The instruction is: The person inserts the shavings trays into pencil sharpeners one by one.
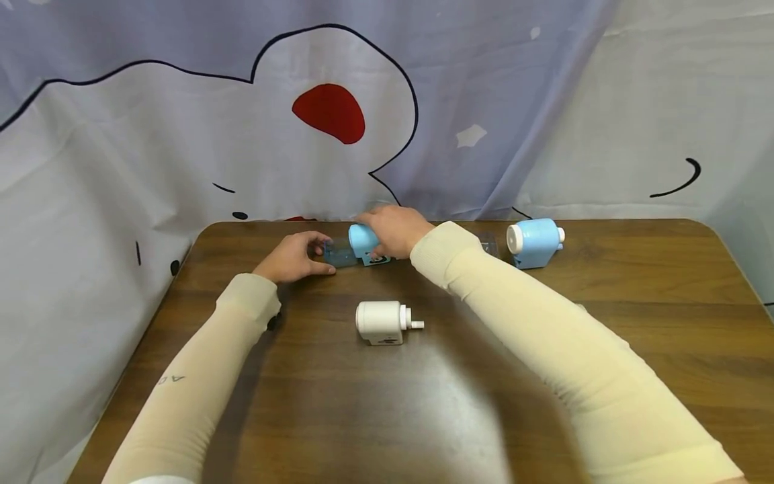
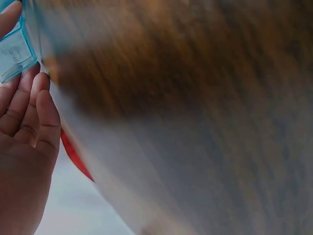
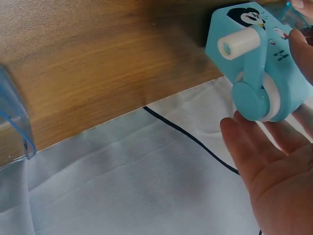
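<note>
Right hand [image 1: 396,231] grips the blue sharpener [image 1: 362,240], left hand [image 1: 293,257] pinches the clear box [image 1: 342,254] beside it; best keep both level, edges squared, no forcing!

Along the rear of the bench [image 1: 635,309] lie, left to right, a first container [image 1: 340,255], crank device [image 1: 363,240], second container [image 1: 488,245] and second device [image 1: 538,242]; a third device [image 1: 381,323] lies before, a curtain [image 1: 459,81] behind.

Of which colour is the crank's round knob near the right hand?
Off-white; the knob shows best in the right wrist view.
</note>
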{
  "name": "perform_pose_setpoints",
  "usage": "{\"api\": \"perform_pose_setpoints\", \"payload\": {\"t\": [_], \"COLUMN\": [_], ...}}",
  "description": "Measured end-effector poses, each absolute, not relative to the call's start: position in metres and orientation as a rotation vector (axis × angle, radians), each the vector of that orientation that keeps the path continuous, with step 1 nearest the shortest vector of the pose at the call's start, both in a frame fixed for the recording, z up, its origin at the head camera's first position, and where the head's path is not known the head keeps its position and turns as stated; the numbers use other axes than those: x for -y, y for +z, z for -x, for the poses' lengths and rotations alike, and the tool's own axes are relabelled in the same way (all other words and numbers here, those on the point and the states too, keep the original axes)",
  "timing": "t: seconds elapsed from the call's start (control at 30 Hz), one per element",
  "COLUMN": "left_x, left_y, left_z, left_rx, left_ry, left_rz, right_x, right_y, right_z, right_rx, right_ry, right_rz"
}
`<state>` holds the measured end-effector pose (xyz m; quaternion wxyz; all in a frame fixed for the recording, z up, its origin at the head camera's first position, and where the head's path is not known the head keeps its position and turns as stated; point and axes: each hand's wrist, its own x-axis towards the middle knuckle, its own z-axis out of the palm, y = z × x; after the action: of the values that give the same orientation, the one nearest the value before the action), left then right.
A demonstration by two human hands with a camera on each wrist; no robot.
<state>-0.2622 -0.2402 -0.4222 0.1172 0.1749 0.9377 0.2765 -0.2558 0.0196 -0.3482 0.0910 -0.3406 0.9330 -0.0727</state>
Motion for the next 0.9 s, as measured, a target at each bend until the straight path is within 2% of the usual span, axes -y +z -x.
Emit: {"api": "perform_pose_setpoints", "payload": {"t": [0.37, 0.9], "left_x": [0.238, 0.228], "left_y": [-0.42, -0.418], "left_z": [0.258, 0.256], "left_rx": [-2.767, -2.813], "left_ry": [0.799, 0.824], "left_rz": [-0.532, -0.661], "right_x": [-0.026, -0.042], "right_y": [-0.355, -0.357], "right_z": [0.26, 0.26], "right_rx": [-2.764, -2.741], "right_ry": [-0.256, -0.546], "right_rz": [1.056, 0.924]}}
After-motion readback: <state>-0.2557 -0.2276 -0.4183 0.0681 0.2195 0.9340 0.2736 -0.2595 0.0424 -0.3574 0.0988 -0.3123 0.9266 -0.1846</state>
